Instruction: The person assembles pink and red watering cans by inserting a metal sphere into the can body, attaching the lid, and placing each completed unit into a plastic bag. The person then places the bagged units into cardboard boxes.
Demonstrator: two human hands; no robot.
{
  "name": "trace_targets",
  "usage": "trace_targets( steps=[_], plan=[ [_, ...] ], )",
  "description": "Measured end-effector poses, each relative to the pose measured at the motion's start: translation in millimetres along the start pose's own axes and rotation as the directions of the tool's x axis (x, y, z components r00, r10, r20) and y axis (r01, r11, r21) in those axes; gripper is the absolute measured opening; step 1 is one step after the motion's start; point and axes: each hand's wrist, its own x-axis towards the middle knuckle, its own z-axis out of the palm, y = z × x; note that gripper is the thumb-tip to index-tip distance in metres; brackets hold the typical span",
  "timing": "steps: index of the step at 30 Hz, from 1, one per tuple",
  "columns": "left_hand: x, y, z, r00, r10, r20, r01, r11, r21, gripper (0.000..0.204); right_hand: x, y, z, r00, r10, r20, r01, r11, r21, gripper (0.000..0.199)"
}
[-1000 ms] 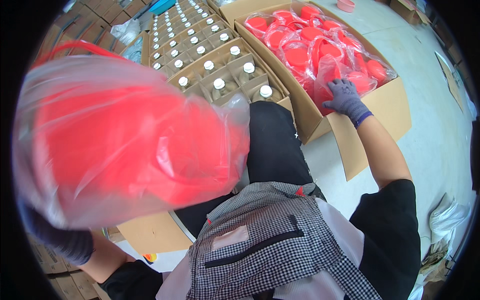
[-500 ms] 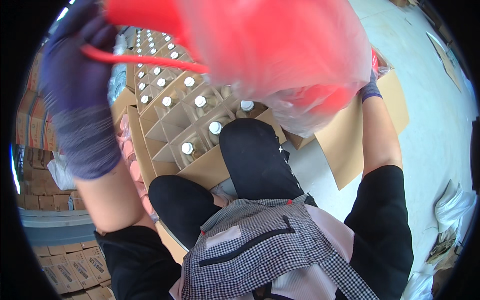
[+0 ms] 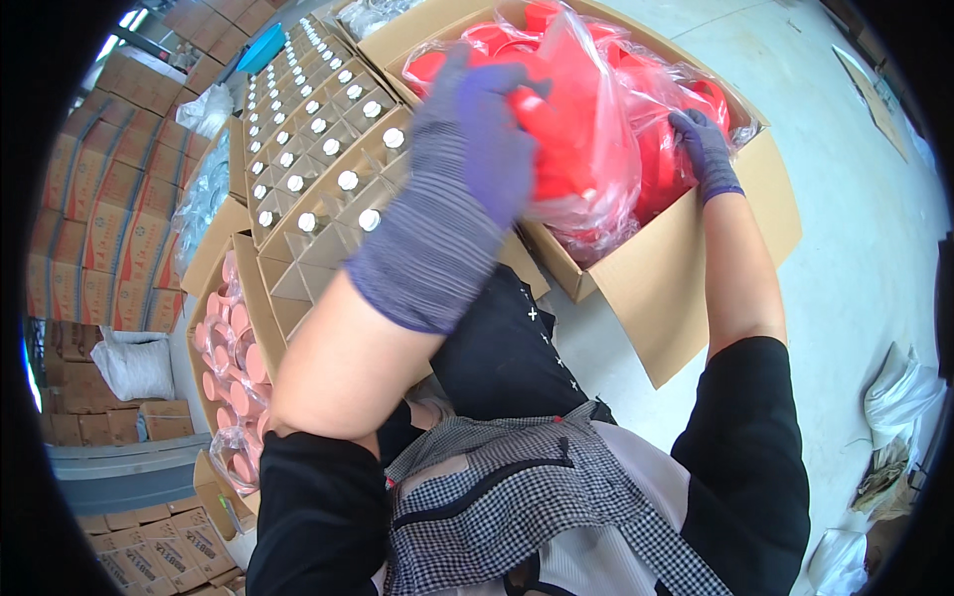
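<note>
My left hand [image 3: 487, 139], in a grey and purple glove, is closed around a red plastic piece [image 3: 561, 134] over the open carton [image 3: 646, 273] in front of me. Motion smears both the hand and the piece, and its exact kind cannot be made out. Clear plastic bag [image 3: 621, 129] film hangs around it. At the carton's right side, my gloved right hand [image 3: 708, 157] has its fingers curled on the bag's film. More red plastic pieces [image 3: 492, 40], some with looped handles, fill the carton inside the film.
Left of the carton, divided cartons [image 3: 283, 233] hold several bottles with white caps [image 3: 348, 180]. A box of pink plastic pieces [image 3: 238, 397] stands at my near left. Stacked cartons [image 3: 109, 209] rise at far left. White sacks [image 3: 891, 397] lie on the right floor.
My left hand has come down and right from the upper left, bringing the red piece over the carton. The bagged red bulk that filled the upper view is now lower, in the carton.
</note>
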Motion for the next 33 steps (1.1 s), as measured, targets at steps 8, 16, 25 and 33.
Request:
trace_targets(
  steps=[8, 16, 25, 33],
  plan=[
    [-28, -40, 155, 0.702, -0.674, 0.230, 0.562, 0.325, -0.761, 0.022, -9, -13, 0, 0.994, 0.011, 0.106, -0.014, 1.000, 0.022, 0.024],
    [-45, -72, 183, 0.536, -0.773, 0.341, 0.455, -0.076, -0.887, 0.015, -29, -47, 11, 0.935, 0.254, 0.247, -0.350, 0.773, 0.530, 0.018],
    [-51, -52, 157, 0.422, -0.766, 0.485, 0.177, -0.455, -0.873, 0.061, -23, -85, 32, 0.987, 0.091, 0.135, -0.135, 0.923, 0.361, 0.020],
    [-91, -116, 120, 0.854, -0.117, 0.507, 0.489, 0.513, -0.706, 0.044, 7, -292, -35, 0.931, 0.112, 0.348, -0.185, 0.965, 0.185, 0.017]
  ],
)
